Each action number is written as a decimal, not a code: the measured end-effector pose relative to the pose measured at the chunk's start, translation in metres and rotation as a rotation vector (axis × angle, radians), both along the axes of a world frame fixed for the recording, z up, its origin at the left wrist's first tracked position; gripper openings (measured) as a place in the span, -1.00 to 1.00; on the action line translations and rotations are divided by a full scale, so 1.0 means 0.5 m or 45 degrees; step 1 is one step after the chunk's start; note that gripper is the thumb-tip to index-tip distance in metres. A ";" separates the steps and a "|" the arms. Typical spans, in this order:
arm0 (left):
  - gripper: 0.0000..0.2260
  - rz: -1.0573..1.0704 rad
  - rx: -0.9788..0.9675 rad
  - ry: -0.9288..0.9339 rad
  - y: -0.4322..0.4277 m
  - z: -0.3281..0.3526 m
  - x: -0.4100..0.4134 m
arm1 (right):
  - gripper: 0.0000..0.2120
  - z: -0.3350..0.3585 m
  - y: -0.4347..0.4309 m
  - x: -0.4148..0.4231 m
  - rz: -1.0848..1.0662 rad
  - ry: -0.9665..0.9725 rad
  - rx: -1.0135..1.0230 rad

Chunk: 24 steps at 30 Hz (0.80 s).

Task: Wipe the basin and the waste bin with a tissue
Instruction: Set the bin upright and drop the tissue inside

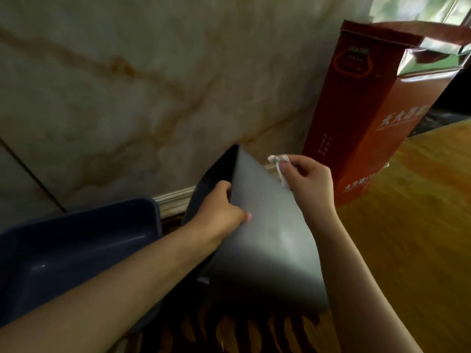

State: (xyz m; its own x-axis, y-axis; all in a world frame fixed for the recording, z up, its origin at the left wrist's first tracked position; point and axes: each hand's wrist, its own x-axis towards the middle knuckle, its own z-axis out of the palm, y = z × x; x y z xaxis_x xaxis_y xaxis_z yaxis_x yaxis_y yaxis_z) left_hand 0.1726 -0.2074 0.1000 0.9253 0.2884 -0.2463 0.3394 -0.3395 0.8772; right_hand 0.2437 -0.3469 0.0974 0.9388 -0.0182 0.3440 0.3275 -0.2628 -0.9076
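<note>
A grey waste bin (267, 238) is tilted, its dark opening turned away toward the wall. My left hand (224, 210) grips its rim, thumb on the outside and fingers inside. My right hand (308, 179) pinches a crumpled white tissue (280, 166) just above the bin's upper right side. A dark blue basin (76, 250) sits at the lower left, partly behind my left forearm.
A tall red paper bag (377, 105) with handles stands to the right against the marbled wall (127, 85). A pale skirting moulding (173, 200) runs along the wall's foot. Orange-brown patterned floor (420, 225) spreads right and below.
</note>
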 end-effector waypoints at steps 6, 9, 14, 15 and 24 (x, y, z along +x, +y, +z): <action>-0.57 -0.338 0.650 -0.119 0.004 0.073 0.002 | -0.89 0.117 0.032 0.035 0.115 -0.216 0.027; -0.59 -0.371 0.966 -0.230 0.038 0.099 0.009 | -0.88 0.150 0.046 0.060 0.089 -0.316 -0.051; -0.61 -0.415 1.198 -0.405 0.082 0.078 0.015 | -0.85 0.135 0.073 0.104 0.209 -0.225 -0.405; -0.61 -0.413 1.235 -0.420 0.094 0.068 0.018 | -0.86 0.126 0.079 0.111 0.237 -0.192 -0.465; -0.67 -0.561 1.233 -0.317 0.172 -0.020 0.011 | -0.88 0.031 0.173 0.155 0.498 0.039 -0.862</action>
